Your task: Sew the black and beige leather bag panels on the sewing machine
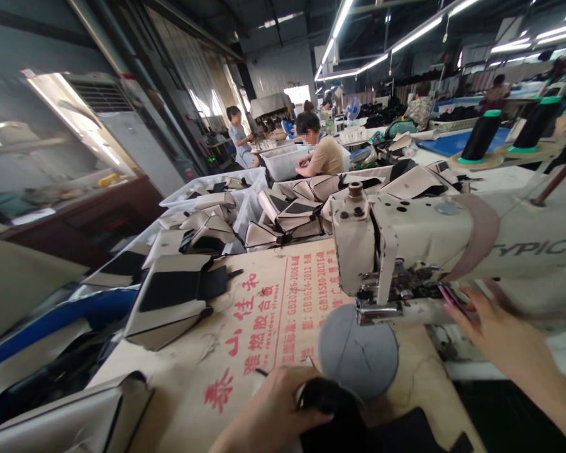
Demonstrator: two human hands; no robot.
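At the bottom centre my left hand (283, 406) is closed round black fabric (337, 418), below a round grey disc (358, 352) on the plywood table (245, 327). Over on the right, my right hand (495, 330) grips a small pink-handled tool (453, 300), perhaps snippers, beside the head of a white sewing machine (419, 233). The machine's foot area (377, 308) stands just above the disc. More dark fabric hangs at the table's lower edge, partly out of view.
A beige and black sewn piece (170, 296) lies on the table's left side, another (75, 421) at the lower left. Plastic bins (245, 217) of similar pieces stand behind. Black thread cones (482, 137) are at the right. A person (327, 154) sits beyond the bins.
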